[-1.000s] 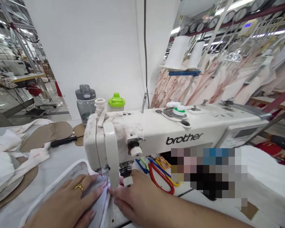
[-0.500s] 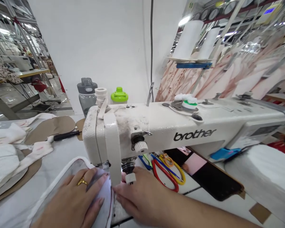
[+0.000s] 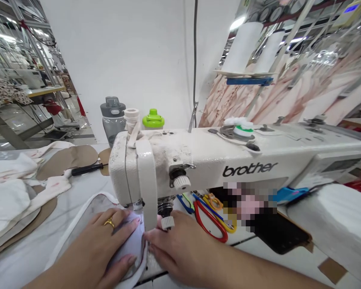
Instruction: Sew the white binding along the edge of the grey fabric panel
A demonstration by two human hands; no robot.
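- You have two hands at work: the left hand [image 3: 99,249] and the right hand [image 3: 180,251].
- One sewing machine [image 3: 216,160] stands at twelve o'clock.
- Two bottles: the grey bottle [image 3: 112,118] and the green-capped bottle [image 3: 153,120], at eleven o'clock.
- Two thread cones [image 3: 243,46] at one o'clock.
- One red-handled scissors [image 3: 209,224].
- One screwdriver [image 3: 86,169] at ten o'clock.

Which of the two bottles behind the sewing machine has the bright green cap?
The shorter bottle on the right, mostly hidden behind the machine head. The taller one left of it is smoky grey with a grey lid.
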